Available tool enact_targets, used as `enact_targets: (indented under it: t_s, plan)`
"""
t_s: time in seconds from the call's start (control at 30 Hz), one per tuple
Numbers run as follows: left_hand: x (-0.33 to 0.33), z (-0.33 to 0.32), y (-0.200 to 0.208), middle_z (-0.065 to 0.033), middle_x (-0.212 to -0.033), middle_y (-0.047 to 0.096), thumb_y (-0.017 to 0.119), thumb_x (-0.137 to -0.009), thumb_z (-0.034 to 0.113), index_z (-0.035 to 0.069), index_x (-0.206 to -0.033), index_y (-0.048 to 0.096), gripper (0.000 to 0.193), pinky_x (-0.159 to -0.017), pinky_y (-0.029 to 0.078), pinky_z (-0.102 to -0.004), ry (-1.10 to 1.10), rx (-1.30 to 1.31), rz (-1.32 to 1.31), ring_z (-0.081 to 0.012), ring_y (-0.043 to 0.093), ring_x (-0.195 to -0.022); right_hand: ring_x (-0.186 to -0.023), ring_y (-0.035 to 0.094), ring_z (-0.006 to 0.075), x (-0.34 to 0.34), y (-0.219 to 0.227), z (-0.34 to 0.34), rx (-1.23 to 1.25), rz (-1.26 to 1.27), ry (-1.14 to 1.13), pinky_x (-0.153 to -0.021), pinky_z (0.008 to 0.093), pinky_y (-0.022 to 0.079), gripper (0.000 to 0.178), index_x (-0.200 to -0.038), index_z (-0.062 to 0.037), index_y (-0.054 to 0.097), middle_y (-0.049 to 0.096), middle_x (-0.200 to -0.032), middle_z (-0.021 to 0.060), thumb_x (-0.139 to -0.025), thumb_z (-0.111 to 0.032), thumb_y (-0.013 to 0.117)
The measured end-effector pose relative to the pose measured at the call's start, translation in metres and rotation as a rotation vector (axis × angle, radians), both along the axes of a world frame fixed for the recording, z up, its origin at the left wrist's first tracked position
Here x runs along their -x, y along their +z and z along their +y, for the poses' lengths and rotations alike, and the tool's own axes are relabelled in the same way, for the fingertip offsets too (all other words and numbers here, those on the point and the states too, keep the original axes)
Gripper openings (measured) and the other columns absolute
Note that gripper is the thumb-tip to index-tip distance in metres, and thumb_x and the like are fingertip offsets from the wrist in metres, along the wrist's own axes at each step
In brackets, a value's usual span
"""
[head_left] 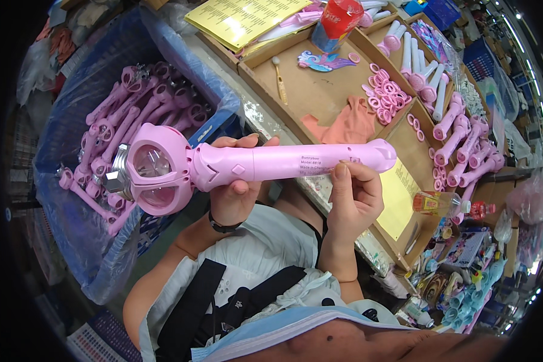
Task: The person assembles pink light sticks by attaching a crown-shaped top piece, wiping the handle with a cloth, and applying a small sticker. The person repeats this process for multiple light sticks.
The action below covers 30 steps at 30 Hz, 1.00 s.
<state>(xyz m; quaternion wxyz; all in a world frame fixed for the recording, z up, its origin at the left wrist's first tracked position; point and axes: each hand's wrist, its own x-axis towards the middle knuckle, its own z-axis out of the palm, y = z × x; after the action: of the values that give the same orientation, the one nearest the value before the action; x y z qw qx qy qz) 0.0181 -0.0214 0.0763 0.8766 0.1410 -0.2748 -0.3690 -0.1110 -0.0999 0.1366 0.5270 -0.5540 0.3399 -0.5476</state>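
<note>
A pink toy wand (283, 161) lies nearly level across the view. Its round head, with clear windows and a silver faceted end cap (120, 174), points left. My left hand (234, 196) is closed round the neck of the wand, just right of the head. At the handle's right half, my right hand (357, 196) has its fingers curled and its thumb pressed against the index finger. That thumb tip touches the handle beside a printed patch (312, 168). Whether anything small is between these fingertips, I cannot tell.
On the left, a blue crate (223, 99) lined with plastic holds several similar wands (117, 114). Cardboard trays (295, 90) on the bench at right hold pink rings (385, 93), an orange cloth (344, 120) and pink handles (458, 136). A bottle (437, 204) lies near them.
</note>
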Motion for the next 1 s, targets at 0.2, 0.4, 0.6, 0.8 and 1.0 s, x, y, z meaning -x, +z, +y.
enact_targets:
  t_s: [0.2,0.4,0.6,0.8,1.0]
  plan:
    - [0.0002,0.0002,0.0005,-0.0060,-0.134,0.047,0.075,-0.078,0.015,0.016,-0.129,0.037,0.063,-0.110,0.025,-0.0541,-0.019,0.018,0.005,-0.0345,0.036,-0.131,-0.056,0.047,0.0022,0.0000,-0.0025,-0.0005,0.025,0.016,0.000,-0.049,0.0149,0.034,0.010,-0.091,0.0000,0.060,0.062,-0.075,0.0026,-0.086,-0.006,0.066]
    - [-0.0005,0.0000,-0.0006,-0.0059,-0.134,0.047,0.075,-0.078,0.016,0.016,-0.129,0.036,0.064,-0.110,0.025,-0.0542,-0.014,0.008,0.002,-0.0349,0.036,-0.131,-0.057,0.048,0.0022,-0.0014,-0.0049,-0.0010,0.049,0.011,-0.005,-0.050,0.0147,0.035,0.010,-0.091,0.0005,0.060,0.062,-0.076,0.0029,-0.086,-0.006,0.066]
    - [-0.0012,0.0002,-0.0011,-0.0065,-0.134,0.047,0.075,-0.078,0.016,0.016,-0.129,0.036,0.064,-0.110,0.025,-0.0542,-0.019,0.009,0.011,-0.0345,0.036,-0.131,-0.066,0.055,0.0050,-0.0013,-0.0043,-0.0005,0.033,-0.012,0.018,-0.060,0.0162,0.043,0.010,-0.092,0.0017,0.060,0.063,-0.080,0.0045,-0.086,-0.004,0.065]
    - [-0.0018,0.0000,-0.0018,-0.0063,-0.133,0.047,0.075,-0.077,0.016,0.016,-0.129,0.036,0.064,-0.111,0.023,-0.0536,-0.009,0.000,0.017,-0.0310,0.037,-0.131,-0.074,0.059,0.0085,-0.0009,-0.0050,-0.0005,0.023,-0.022,0.046,-0.070,0.0194,0.047,0.010,-0.093,0.0027,0.059,0.063,-0.084,0.0061,-0.086,-0.003,0.065]
    - [-0.0015,0.0005,-0.0017,-0.0062,-0.133,0.047,0.075,-0.078,0.016,0.016,-0.129,0.036,0.065,-0.112,0.022,-0.0535,-0.005,-0.018,0.029,-0.0289,0.039,-0.130,-0.075,0.059,0.0086,-0.0015,-0.0062,-0.0007,0.024,-0.021,0.051,-0.071,0.0198,0.048,0.011,-0.093,0.0029,0.059,0.063,-0.085,0.0062,-0.086,-0.003,0.065]
